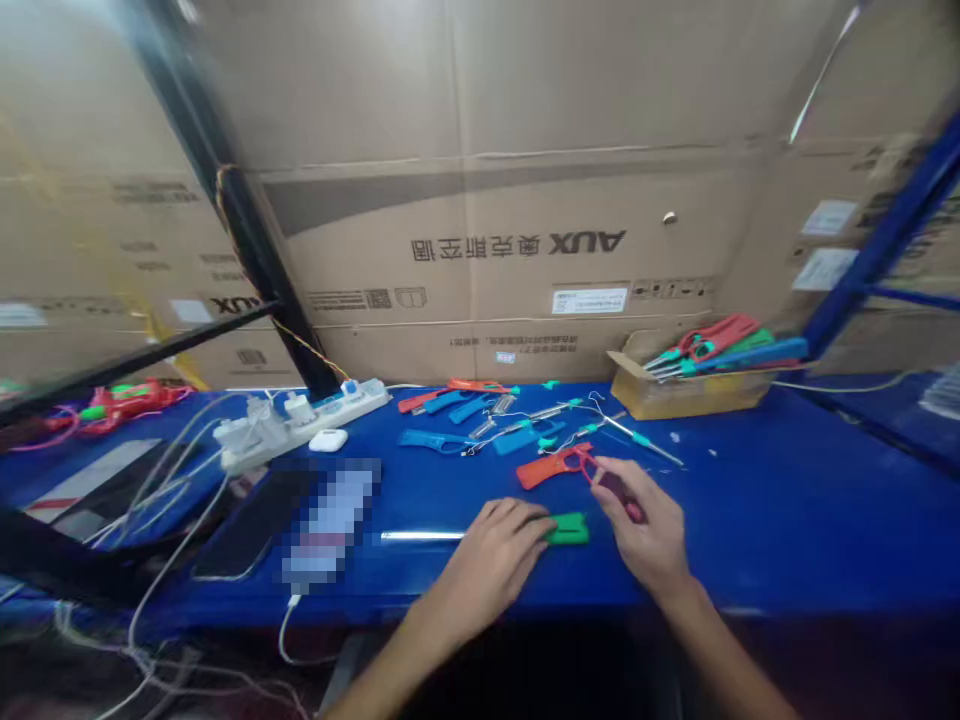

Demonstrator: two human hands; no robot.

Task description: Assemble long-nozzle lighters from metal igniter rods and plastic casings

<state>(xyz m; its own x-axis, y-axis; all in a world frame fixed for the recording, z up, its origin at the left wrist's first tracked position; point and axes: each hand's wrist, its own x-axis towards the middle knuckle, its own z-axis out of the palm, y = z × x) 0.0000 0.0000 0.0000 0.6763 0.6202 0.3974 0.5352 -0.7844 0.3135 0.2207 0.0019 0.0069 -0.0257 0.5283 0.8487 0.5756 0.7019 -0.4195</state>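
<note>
My left hand (504, 548) is closed over a green long-neck lighter (568, 530) lying on the blue table. Its metal tube (424, 536) sticks out to the left, and the middle of it is hidden under my fingers. To the right, my right hand (649, 525) grips a dark red handled tool (622, 497); its working end cannot be made out. Just beyond the hands lies an orange-red lighter casing (541, 468), with a red loop near my right fingertips. Farther back are blue lighter casings (431, 440) and metal lighter tubes with green ends (641, 437).
A cardboard box (690, 398) of long-neck lighters stands at the back right. A white power strip (315, 425), white earbud case (328, 440), phones (240, 525) and cables lie on the left. Large cartons (465, 180) wall off the back, between metal posts (255, 220).
</note>
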